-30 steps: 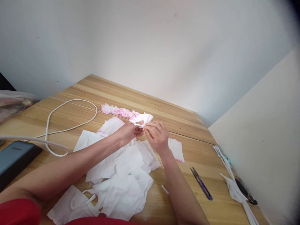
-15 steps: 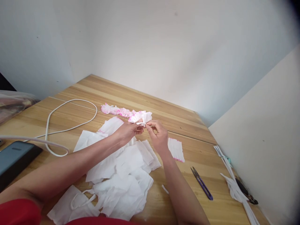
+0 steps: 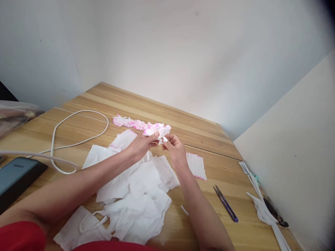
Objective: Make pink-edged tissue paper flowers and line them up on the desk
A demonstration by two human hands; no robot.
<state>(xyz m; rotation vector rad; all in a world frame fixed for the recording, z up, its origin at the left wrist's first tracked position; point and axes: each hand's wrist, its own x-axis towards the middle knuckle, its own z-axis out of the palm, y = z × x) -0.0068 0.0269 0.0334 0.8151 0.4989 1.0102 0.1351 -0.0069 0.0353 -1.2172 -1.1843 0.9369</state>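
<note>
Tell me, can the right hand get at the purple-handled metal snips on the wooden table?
Probably yes. The purple-handled metal snips lie uncovered on the wooden table beside the right forearm. However, the right hand pinches the white pink-edged tissue bundle with the left hand, so its fingers are occupied.

Place: home room, craft corner
Walls (image 3: 183, 52): plain white, meeting in a corner
Table (image 3: 146, 104): light wood, against the walls
On table: cut tissue paper (image 3: 141, 188), scissors (image 3: 225, 204), cable (image 3: 107, 122), power bank (image 3: 15, 177)
</note>
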